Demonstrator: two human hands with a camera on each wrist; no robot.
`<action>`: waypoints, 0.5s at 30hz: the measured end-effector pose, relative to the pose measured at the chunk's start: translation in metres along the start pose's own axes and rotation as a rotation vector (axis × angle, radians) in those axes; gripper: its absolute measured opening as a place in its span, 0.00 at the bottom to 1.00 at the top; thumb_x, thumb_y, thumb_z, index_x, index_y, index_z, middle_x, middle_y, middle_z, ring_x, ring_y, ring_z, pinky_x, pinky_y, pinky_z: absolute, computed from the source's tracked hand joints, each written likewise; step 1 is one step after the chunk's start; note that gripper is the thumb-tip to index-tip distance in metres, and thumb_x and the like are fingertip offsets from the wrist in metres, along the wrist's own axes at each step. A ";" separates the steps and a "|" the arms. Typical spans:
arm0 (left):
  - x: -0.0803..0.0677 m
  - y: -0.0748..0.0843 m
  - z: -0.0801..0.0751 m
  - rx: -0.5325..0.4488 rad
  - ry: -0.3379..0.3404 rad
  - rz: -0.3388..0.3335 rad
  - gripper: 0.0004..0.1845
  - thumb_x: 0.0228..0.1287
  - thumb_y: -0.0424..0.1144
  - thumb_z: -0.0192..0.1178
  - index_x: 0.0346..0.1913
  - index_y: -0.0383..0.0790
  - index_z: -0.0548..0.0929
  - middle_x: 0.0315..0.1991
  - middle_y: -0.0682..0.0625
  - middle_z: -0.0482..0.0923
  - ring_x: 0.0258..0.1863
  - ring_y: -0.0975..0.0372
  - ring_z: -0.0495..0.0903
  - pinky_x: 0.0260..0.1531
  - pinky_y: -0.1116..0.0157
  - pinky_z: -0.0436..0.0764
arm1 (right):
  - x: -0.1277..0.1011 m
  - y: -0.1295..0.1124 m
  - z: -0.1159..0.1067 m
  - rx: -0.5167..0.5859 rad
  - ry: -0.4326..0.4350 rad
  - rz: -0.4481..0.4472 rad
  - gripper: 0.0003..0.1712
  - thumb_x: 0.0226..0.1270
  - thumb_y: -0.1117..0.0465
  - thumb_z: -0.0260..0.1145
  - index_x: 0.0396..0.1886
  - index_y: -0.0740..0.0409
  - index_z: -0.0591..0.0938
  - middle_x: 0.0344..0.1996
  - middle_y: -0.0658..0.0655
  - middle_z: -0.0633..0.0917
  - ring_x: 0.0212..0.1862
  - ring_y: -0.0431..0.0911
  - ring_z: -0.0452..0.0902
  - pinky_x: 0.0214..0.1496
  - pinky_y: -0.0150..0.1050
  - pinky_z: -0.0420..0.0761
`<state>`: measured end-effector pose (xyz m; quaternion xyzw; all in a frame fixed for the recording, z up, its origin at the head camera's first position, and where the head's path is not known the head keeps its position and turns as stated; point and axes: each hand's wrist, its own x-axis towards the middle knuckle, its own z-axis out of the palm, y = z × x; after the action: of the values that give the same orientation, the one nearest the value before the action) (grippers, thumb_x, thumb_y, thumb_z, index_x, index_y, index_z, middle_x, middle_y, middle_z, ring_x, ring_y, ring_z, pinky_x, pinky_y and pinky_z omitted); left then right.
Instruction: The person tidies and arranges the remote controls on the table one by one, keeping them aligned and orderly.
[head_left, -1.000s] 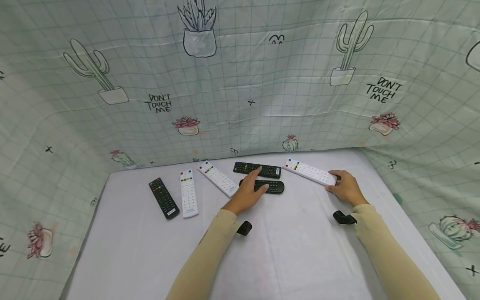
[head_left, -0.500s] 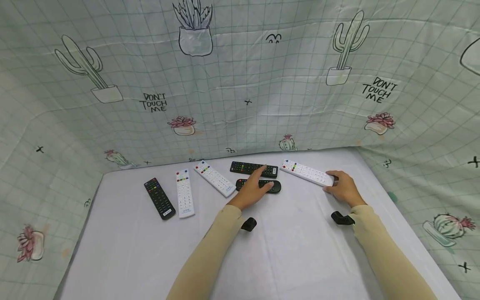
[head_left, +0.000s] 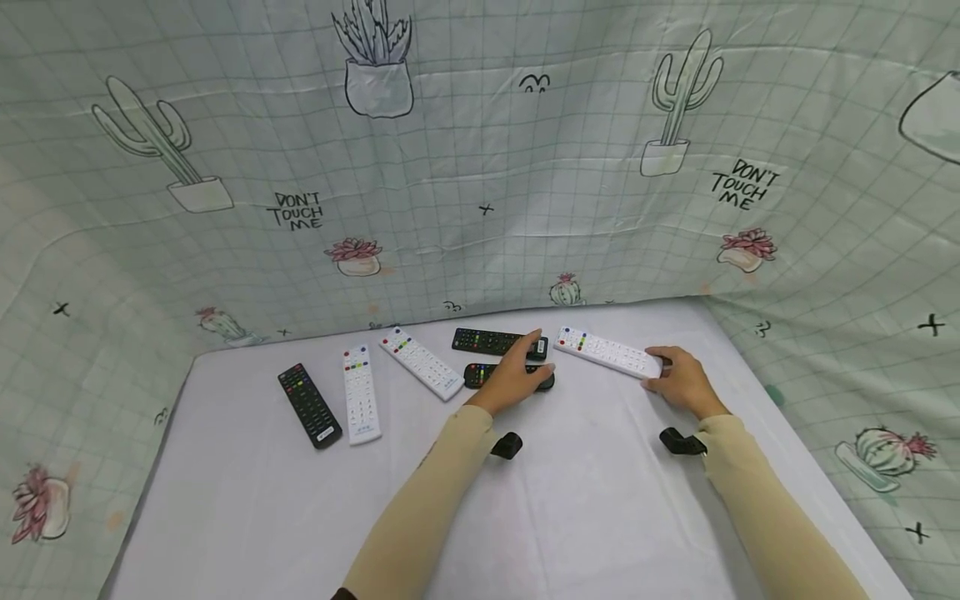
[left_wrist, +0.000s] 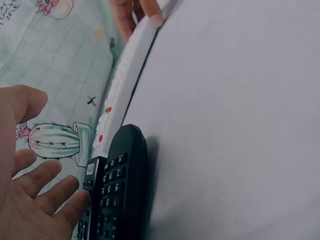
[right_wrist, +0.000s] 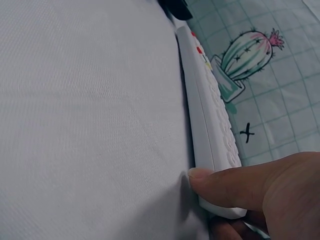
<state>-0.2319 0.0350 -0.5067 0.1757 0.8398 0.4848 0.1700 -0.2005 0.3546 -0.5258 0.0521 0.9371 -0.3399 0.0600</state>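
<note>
The right hand (head_left: 678, 385) has its grip pinched on the near end of a white remote (head_left: 606, 352) near the desk's (head_left: 585, 500) far edge; the left hand (head_left: 517, 377), fingers straight, rests on a black remote (head_left: 480, 375).

We see bright, even, soft light with faint shadows and no glare, wide-angle bending at the head view's edges, and blurred close-ups in both wrist views.

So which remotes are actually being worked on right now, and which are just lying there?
In hand:
right hand grips far-right white remote
left hand rests on two black remotes

Lying about:
angled white remote
upright white remote
far-left black remote
</note>
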 end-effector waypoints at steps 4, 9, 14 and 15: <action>0.002 -0.001 0.000 0.002 0.014 -0.004 0.37 0.80 0.45 0.58 0.85 0.45 0.57 0.84 0.44 0.57 0.82 0.50 0.57 0.80 0.48 0.60 | 0.000 -0.002 0.002 0.003 -0.011 -0.005 0.37 0.66 0.71 0.73 0.72 0.77 0.70 0.66 0.81 0.71 0.62 0.72 0.75 0.62 0.63 0.79; 0.007 0.001 0.005 0.015 0.008 0.008 0.36 0.80 0.45 0.59 0.84 0.44 0.59 0.83 0.44 0.59 0.82 0.51 0.59 0.80 0.50 0.61 | -0.005 0.000 0.002 -0.001 -0.010 -0.008 0.37 0.66 0.72 0.73 0.72 0.78 0.70 0.66 0.82 0.71 0.62 0.73 0.75 0.62 0.63 0.79; 0.013 0.001 0.013 0.010 0.012 0.023 0.35 0.80 0.43 0.59 0.84 0.43 0.60 0.81 0.43 0.62 0.79 0.51 0.65 0.78 0.52 0.66 | -0.008 0.002 0.000 -0.001 -0.011 -0.025 0.36 0.66 0.72 0.72 0.72 0.78 0.70 0.66 0.83 0.70 0.63 0.74 0.75 0.62 0.64 0.80; 0.014 0.000 0.014 0.005 0.013 0.023 0.35 0.80 0.42 0.59 0.83 0.42 0.60 0.81 0.43 0.62 0.79 0.51 0.65 0.77 0.52 0.66 | -0.008 0.002 0.000 -0.002 -0.010 -0.033 0.36 0.66 0.72 0.72 0.71 0.78 0.70 0.66 0.83 0.71 0.62 0.74 0.75 0.62 0.64 0.80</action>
<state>-0.2381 0.0522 -0.5145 0.1827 0.8401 0.4855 0.1586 -0.1919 0.3559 -0.5255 0.0352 0.9378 -0.3402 0.0591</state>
